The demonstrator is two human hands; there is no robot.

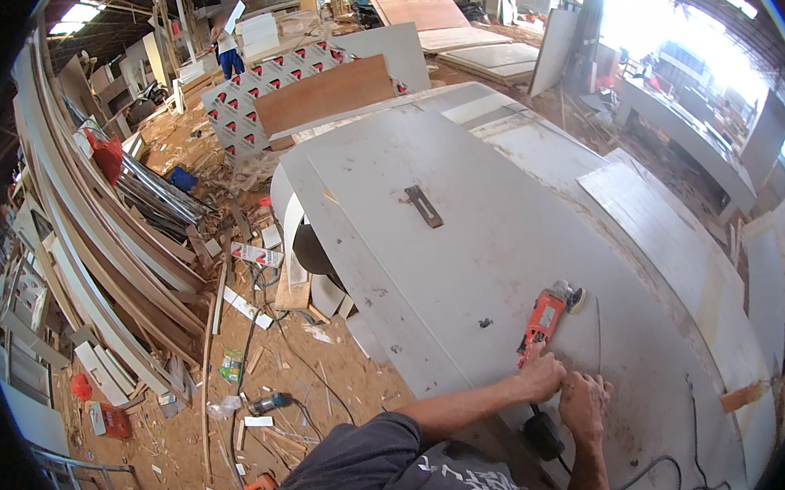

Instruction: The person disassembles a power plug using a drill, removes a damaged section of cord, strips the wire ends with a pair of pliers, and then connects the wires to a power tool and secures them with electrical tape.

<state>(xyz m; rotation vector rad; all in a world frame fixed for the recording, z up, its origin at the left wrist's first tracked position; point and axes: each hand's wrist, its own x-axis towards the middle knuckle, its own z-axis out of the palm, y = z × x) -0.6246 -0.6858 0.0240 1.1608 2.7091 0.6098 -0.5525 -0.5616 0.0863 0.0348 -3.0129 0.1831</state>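
We find the red angle grinder [538, 324] above the near part of the broad grey panel [521, 254], its disc end pointing forward and away from the body. The left hand [542, 374] has its fingers curled around the grinder's rear end, a grip that probably steadies the tool while leaving the disc [577, 301] clear of skin. The right hand [586, 404] sits just beside it with bent fingers; we cannot tell whether they grasp anything, nor whether the disc touches the panel. A black box [542, 437] lies near both hands, on a cord that seems to trail behind the grinder, likely out of the disc's way. The panel, raised above the littered floor, seems to serve as a bench.

Counting, we get 2 hands, 1 grinder, 1 black box and 1 dark slotted plate [423, 206] farther up the panel. On the floor to the left we make out at least 3 handheld power tools: 1 orange tool [262, 484] and 2 blue-green tools [270, 403]. In the background stands 1 co-worker [228, 56].
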